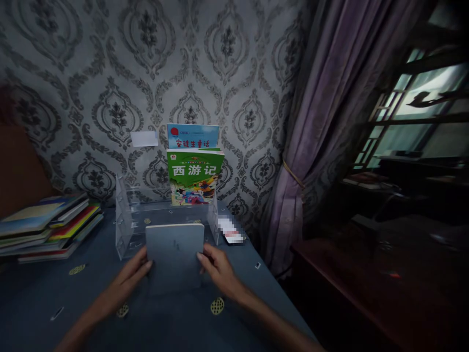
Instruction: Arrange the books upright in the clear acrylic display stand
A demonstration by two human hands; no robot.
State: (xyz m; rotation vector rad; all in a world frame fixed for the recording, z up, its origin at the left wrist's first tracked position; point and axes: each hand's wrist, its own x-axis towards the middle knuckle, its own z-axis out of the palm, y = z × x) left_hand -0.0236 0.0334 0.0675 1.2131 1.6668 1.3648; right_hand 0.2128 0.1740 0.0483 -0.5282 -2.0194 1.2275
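Observation:
A book with a plain grey-blue cover [175,256] stands upright between my two hands, low over the table in front of the rack. My left hand [137,269] grips its left edge, thumb towards me. At its right edge my right hand [217,266] holds it the same way. Just beyond is a clear plastic tiered rack [123,217]. On the rack's right side, a green book [194,178] with white characters leans upright. Behind that one rises a light-blue book [193,136], its lower part hidden.
Several stacked books [60,225] lie at the table's left. A white card-like item [230,230], blurred out, lies right of the rack. The dark blue tablecloth [154,327] ends at the right, near a tied purple curtain [293,190]. A patterned wall [249,83] closes the back.

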